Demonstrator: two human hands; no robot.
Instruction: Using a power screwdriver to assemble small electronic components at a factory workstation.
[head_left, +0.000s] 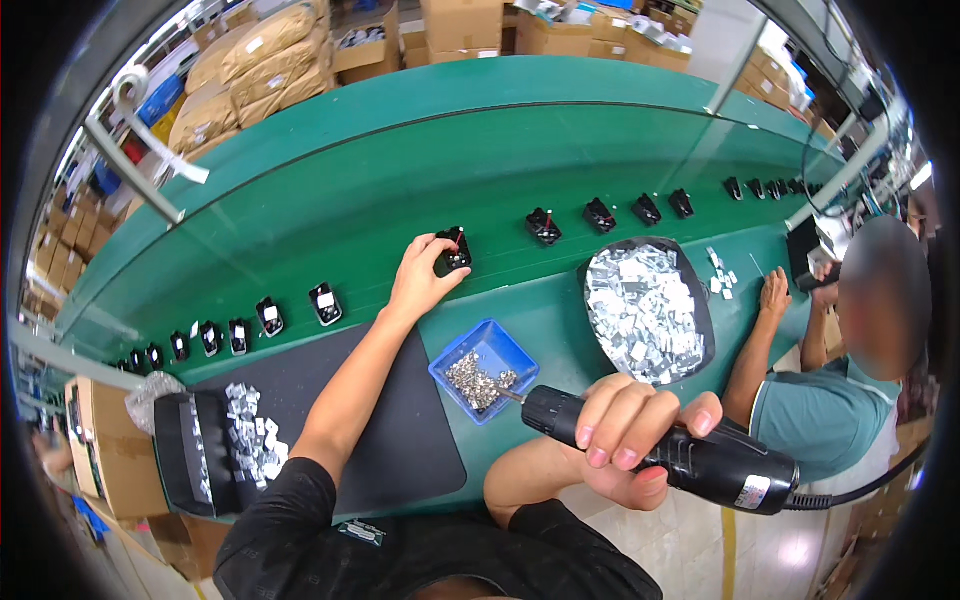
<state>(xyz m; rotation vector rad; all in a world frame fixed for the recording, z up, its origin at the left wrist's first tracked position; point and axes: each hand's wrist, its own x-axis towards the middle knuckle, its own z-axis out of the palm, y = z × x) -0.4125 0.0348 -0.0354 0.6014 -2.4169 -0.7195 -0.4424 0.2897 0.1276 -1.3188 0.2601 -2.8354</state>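
My left hand reaches out to the green belt, its thumb and fingers closed around a small black plastic housing with a bit of red wire in it. In my right hand is a black corded electric screwdriver, held level with its bit pointing left. The bit's tip is over a blue plastic tray, beside the small metal screws heaped inside. Whether a screw sits on the tip I cannot tell.
More black housings stand in a row along the green belt. A black bin of metal plates is right of the tray. A black mat and another black bin lie left. A co-worker's hand rests at right.
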